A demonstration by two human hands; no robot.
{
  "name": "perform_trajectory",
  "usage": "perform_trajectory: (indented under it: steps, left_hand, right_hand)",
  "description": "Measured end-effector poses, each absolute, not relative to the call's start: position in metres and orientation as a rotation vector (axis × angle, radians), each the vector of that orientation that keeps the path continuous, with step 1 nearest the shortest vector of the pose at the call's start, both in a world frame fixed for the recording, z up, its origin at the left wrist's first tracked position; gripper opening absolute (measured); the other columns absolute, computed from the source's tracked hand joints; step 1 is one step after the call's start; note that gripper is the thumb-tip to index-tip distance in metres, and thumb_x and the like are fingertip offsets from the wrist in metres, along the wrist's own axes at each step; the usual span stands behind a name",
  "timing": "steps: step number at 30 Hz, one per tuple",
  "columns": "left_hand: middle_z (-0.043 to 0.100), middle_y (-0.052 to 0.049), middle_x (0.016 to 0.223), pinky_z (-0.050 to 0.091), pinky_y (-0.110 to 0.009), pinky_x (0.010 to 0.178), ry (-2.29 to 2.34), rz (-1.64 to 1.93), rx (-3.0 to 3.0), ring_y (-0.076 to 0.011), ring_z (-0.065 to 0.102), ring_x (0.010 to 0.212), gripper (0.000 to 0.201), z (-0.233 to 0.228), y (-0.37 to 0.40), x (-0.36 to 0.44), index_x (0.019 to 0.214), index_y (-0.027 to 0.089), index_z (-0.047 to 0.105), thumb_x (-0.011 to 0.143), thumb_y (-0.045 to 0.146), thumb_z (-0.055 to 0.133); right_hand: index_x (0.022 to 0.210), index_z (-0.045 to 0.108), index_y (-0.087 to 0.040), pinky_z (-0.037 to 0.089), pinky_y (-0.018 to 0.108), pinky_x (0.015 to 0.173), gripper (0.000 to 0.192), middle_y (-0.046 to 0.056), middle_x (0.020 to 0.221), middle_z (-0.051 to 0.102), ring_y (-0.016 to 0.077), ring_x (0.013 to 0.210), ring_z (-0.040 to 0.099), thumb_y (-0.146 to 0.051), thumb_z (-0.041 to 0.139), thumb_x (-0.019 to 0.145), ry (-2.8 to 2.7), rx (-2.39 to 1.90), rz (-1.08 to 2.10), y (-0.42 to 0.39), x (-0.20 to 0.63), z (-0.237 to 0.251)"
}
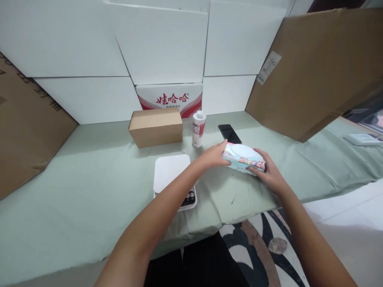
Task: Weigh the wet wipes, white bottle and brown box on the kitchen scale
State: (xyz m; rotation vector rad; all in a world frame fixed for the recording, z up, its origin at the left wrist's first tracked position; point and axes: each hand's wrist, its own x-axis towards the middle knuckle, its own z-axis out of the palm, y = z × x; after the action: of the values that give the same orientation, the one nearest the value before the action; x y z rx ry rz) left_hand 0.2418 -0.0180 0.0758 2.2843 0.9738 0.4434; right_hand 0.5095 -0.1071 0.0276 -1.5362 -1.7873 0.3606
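A light blue pack of wet wipes [244, 158] with a white oval lid and a colourful print is between my two hands, at the right of the table. My left hand [216, 154] is closed on its left end, while my right hand [268, 170] grips the right end. Just behind the pack lies a black phone [229, 133]. To the left, partly covered by my left forearm, is a white kitchen scale [169, 171] with dark buttons at its front. A white bottle with a red label [198, 129] stands upright behind the scale.
A brown cardboard box [157, 129] sits behind the scale, in front of a red-and-white carton [172, 97]. Large cardboard panels stand at the left [26, 131] and right [317, 71]. White boards [161, 44] close off the back. Pale green cloth [89, 191] covers the table.
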Motion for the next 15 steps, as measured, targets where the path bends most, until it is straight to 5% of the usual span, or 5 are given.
perform_trajectory:
  steps: [4,7,10,15]
  left_hand:
    - [0.044,-0.020,0.166,0.055,-0.042,0.106,1.106,0.809,2.476,-0.0333,0.045,0.153,0.078,0.071,-0.071,0.230,0.160,0.015,0.037,0.088,0.029,0.065]
    - [0.066,-0.016,0.146,0.056,-0.036,0.102,0.657,1.074,2.771,-0.0239,0.060,0.139,0.046,0.050,-0.119,0.221,0.144,0.014,0.055,0.100,0.026,0.051]
    - [0.079,-0.005,0.108,0.054,-0.027,0.069,-0.112,0.931,3.006,-0.0141,0.073,0.101,0.026,0.023,-0.157,0.219,0.111,0.021,0.071,0.103,0.023,0.046]
    - [0.070,0.003,0.069,0.039,-0.033,0.046,-0.461,0.344,3.085,-0.0144,0.071,0.067,0.018,0.000,-0.190,0.218,0.097,0.028,0.073,0.097,0.021,0.057]
  right_hand:
    - [0.154,0.050,-0.022,0.055,0.055,0.101,0.088,0.021,0.153,0.052,0.0414,0.129,0.061,-0.064,0.074,0.081,-1.891,-1.729,0.039,-0.119,0.501,0.059]
    - [0.150,0.054,-0.024,0.059,0.044,0.074,0.079,0.019,0.146,0.060,0.0252,0.082,0.070,-0.059,0.074,0.083,-1.686,-1.709,-0.066,-0.122,0.463,0.082]
    - [0.143,0.059,-0.025,0.053,0.034,0.055,0.065,0.017,0.144,0.063,0.0122,0.058,0.059,-0.054,0.071,0.086,-1.498,-1.441,0.347,-0.100,0.399,0.089]
    - [0.156,0.038,-0.025,0.059,0.039,0.060,0.099,0.024,0.166,0.037,0.0148,0.064,0.066,-0.054,0.079,0.071,-1.190,-1.270,0.890,-0.021,0.299,0.062]
